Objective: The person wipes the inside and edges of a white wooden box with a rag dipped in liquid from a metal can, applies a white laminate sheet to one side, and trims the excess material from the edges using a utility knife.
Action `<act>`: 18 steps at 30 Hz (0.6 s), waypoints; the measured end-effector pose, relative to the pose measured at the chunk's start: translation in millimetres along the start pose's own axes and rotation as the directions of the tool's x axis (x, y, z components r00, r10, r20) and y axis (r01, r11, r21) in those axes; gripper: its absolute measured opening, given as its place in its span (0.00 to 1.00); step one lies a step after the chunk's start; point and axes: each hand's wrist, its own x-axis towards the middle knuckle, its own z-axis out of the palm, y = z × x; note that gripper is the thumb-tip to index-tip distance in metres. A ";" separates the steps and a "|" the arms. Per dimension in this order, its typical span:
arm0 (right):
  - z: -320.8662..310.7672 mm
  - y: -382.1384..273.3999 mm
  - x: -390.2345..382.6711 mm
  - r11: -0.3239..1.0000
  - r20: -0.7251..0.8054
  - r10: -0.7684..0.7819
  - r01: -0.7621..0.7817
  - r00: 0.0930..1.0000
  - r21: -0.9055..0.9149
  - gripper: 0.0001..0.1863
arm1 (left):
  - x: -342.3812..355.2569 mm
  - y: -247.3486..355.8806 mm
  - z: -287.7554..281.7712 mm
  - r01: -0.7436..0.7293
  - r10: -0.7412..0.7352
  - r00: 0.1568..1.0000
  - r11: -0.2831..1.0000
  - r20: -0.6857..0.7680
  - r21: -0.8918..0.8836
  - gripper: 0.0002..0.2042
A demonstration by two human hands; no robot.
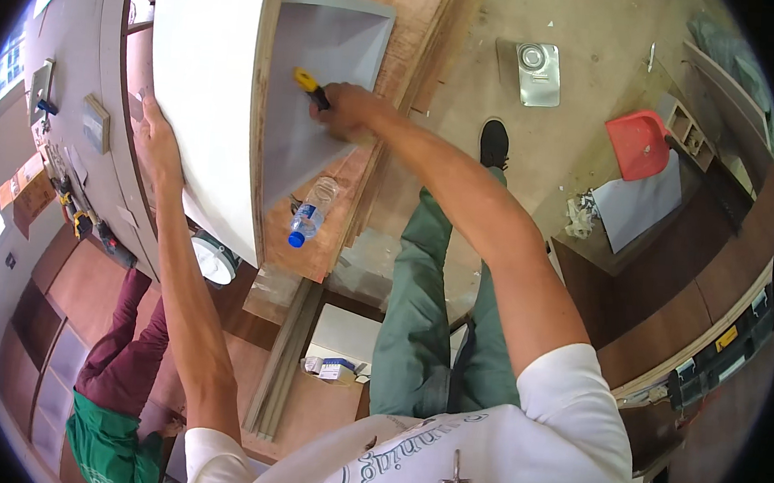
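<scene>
My right hand is closed around a yellow-and-black utility knife, held over a grey sheet on the right of a large white board. The blade is not visible. At the board's left edge, my left hand grips the side, its fingers pointing away from me and partly hidden. The board has a bare wood-coloured edge facing the sheet. A clear plastic bottle with a blue cap lies on the wooden surface just below the grey sheet.
An open metal tin sits on the floor ahead, near my shoe. To the right are a red dustpan, a white sheet and a dark-brown cabinet. Another person in green is at lower left. Tools lie along the left surface.
</scene>
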 end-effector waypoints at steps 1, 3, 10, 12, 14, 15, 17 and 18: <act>-16.5 -11.6 2.8 0.993 0.128 0.074 -0.061 0.989 -0.100 0.16 | -1.5 -0.1 0.9 -0.031 0.032 0.999 0.999 -0.016 0.043 0.35; -23.7 -30.3 -2.2 1.000 0.083 -0.002 0.004 0.997 -0.024 0.15 | -3.7 0.5 -11.6 -0.007 0.009 0.999 0.998 -0.038 0.061 0.35; 6.9 40.5 -16.4 0.893 -0.105 -0.188 0.214 0.977 0.396 0.11 | -21.1 23.2 19.9 -0.039 0.040 0.999 0.999 -0.017 0.031 0.35; -17.3 19.7 -15.2 0.980 0.231 0.012 -0.057 0.973 0.188 0.11 | -22.4 19.7 9.2 -0.045 0.045 0.999 0.999 -0.019 0.008 0.34; -33.8 0.6 -21.1 0.998 0.277 0.060 -0.051 0.959 -0.042 0.12 | -26.7 23.9 1.8 -0.048 0.048 0.999 0.998 -0.015 -0.032 0.33; -42.7 -2.9 -24.2 0.960 0.300 0.128 -0.042 0.945 -0.277 0.12 | -29.9 29.8 0.3 -0.011 0.011 0.999 1.000 -0.032 -0.008 0.33; -40.9 4.9 -32.8 0.997 0.195 -0.043 0.030 0.980 0.067 0.12 | -28.0 32.7 -12.5 0.004 -0.004 0.999 1.000 -0.041 -0.013 0.33; -37.6 17.0 -35.1 0.911 0.035 -0.148 0.123 0.988 0.393 0.12 | -29.4 36.9 -8.9 -0.002 0.001 0.999 1.000 -0.040 -0.024 0.33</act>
